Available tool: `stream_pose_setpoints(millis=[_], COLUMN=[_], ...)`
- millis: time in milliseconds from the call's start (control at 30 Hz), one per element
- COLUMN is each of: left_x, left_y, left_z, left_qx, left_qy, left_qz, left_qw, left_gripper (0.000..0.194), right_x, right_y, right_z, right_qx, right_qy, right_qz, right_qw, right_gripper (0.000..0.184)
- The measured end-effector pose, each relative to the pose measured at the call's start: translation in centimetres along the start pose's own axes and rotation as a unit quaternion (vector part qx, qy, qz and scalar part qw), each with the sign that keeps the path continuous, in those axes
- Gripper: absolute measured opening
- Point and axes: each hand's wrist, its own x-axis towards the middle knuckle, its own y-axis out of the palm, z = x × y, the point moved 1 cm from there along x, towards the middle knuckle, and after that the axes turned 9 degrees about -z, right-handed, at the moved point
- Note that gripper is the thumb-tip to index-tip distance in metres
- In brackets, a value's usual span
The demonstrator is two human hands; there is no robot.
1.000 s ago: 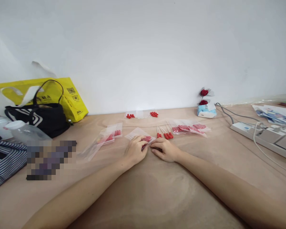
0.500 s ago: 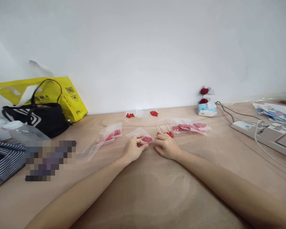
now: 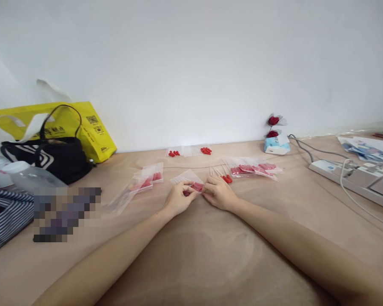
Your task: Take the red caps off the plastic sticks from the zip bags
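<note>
Just left of the sticks [image 3: 227,179], we pinch the bag [image 3: 187,176] in our left hand [image 3: 179,199]. Our right hand [image 3: 222,194] meets its corner; we cannot tell whether it grips. We judge this edge work, calling for light, steady fingertips.

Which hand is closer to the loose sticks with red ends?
Right. The right hand is just in front of the red-ended sticks, partly covering them; the left hand is farther off to their left, pinching a plastic bag.
</note>
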Motion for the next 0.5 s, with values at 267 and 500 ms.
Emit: stream_pose_setpoints(millis=[267, 500], left_x=[-0.1, -0.4], left_y=[-0.1, -0.2], left_z=[0.1, -0.3], left_qx=[0.002, 0.029], left_qy=[0.003, 0.057], left_qz=[-0.014, -0.027], left_qw=[1.000, 0.998], left_gripper=[0.012, 0.013], right_x=[-0.1, 0.3], right_y=[-0.3, 0.2], right_z=[0.4, 1.2], right_qx=[-0.051, -0.112], right_qy=[-0.092, -0.108], right_qz=[-0.017, -0.046], right_qw=[0.994, 0.987], right_gripper=[0.018, 0.016])
